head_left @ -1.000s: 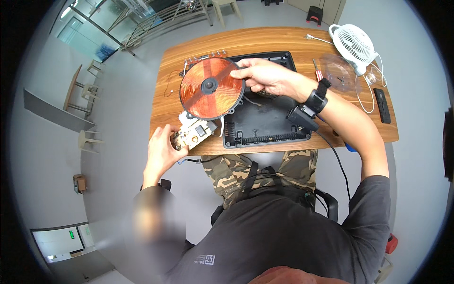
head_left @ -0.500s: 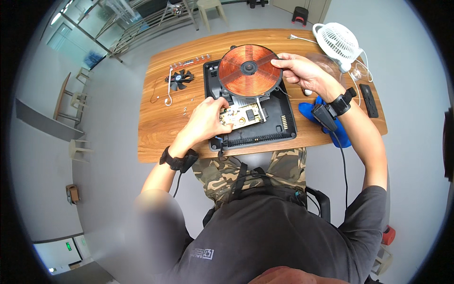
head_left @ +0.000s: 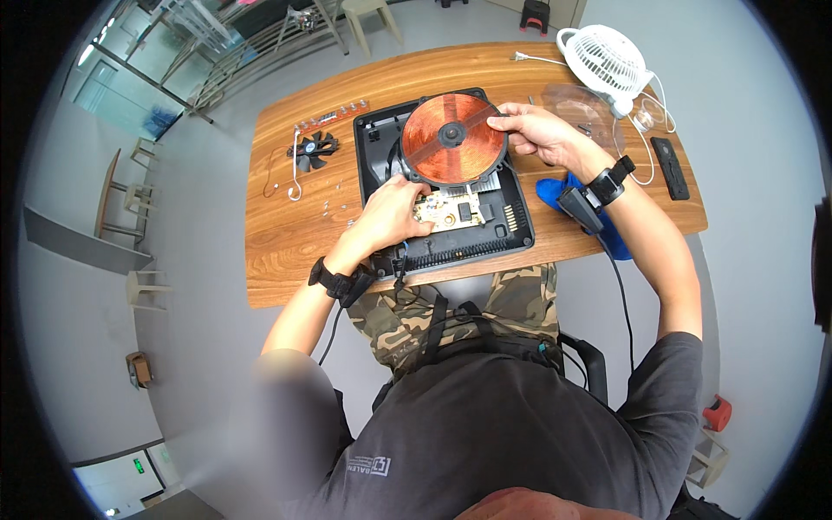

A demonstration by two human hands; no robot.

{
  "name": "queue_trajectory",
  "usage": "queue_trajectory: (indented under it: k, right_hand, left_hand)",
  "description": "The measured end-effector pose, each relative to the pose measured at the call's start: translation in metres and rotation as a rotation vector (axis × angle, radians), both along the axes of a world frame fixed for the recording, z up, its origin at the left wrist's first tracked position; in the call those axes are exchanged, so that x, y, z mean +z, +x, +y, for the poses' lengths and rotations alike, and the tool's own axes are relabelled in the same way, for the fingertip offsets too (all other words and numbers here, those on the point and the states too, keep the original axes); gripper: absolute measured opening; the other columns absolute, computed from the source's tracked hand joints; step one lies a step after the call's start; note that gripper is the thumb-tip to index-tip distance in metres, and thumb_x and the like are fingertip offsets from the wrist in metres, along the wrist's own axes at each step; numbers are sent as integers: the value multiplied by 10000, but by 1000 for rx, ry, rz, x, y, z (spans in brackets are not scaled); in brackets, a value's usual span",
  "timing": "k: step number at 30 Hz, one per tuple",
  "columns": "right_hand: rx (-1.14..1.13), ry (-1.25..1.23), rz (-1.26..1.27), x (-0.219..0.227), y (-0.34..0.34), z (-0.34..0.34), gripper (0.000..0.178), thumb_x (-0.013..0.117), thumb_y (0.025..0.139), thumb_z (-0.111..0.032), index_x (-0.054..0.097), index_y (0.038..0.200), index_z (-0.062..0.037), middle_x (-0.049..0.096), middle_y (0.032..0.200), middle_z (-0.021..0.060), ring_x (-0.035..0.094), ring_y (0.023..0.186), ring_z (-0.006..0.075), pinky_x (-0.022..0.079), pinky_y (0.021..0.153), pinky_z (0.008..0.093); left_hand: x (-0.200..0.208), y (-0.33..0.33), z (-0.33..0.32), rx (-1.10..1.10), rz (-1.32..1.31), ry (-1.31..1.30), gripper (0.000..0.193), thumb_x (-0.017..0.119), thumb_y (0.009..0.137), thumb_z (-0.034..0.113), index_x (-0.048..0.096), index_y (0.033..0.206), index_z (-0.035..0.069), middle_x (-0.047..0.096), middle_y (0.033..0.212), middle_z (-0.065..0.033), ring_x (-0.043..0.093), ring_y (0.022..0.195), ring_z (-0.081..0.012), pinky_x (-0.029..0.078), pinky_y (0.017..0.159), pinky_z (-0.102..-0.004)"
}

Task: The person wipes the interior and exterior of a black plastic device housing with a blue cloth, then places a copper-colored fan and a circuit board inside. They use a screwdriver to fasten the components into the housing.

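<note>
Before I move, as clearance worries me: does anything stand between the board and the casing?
Nothing visible, but the board hides the casing directly beneath. The right hand holds the coil at the board's far side.

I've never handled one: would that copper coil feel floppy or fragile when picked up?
The copper coil is probably stiff: the right hand grips only its edge, yet it looks flat. Its exposed windings may scratch easily.
</note>
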State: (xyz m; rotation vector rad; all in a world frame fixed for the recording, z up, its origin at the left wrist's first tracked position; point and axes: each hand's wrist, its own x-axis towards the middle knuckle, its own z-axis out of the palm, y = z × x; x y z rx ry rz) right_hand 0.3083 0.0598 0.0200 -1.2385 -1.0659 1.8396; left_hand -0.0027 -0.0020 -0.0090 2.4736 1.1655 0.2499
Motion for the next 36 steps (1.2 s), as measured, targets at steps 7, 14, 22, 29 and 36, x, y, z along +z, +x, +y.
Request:
queue_trajectory:
  k: [7, 14, 22, 29, 36]
  right_hand:
    - [-18, -26, 27, -16, -13, 7, 110, 655, 1005, -143, 552, 1044, -143, 480, 766, -83, 326, 526, 13, 246, 416, 184]
    - [5, -76, 61, -28, -11, 16, 89, 633, 1016, -125, 546, 1013, -143, 448, 751, -84, 316, 516, 19, 237, 406, 188]
    - [8, -107, 64, -40, -21, 20, 129, 648, 1011, -137, 523, 988, -154, 444, 750, -78, 308, 508, 25, 233, 402, 193]
    - [-22, -117, 12, -48, -30, 22, 78, 631, 1023, -142, 555, 1006, -137, 490, 791, -77, 318, 504, 14, 234, 397, 188]
    - [-9, -112, -40, -53, -38, 24, 66, 611, 1027, -166, 573, 1062, -125, 469, 736, -64, 315, 481, 44, 217, 407, 232]
  left_hand:
    - [-12, -13, 5, -12, -42, -28, 562, 821, 707, 285, 696, 1169, -9, 682, 1056, -194, 598, 1087, -327, 490, 984, -394]
    - [7, -3, 0, 36, -12, -112, 550, 850, 729, 266, 690, 1181, -5, 702, 1096, -193, 586, 1128, -323, 481, 1014, -402]
    - [-4, -15, -1, 1, -43, -67, 560, 849, 779, 360, 706, 1173, -12, 716, 1162, -168, 611, 1132, -318, 486, 1028, -399]
    - [18, -39, -11, 68, -185, -318, 476, 826, 836, 277, 704, 1218, 20, 693, 1283, -149, 664, 1160, -299, 525, 998, -360]
    - [18, -64, -27, 110, -151, -48, 280, 800, 808, 108, 704, 1056, 19, 673, 1028, -128, 637, 1045, -318, 512, 937, -401]
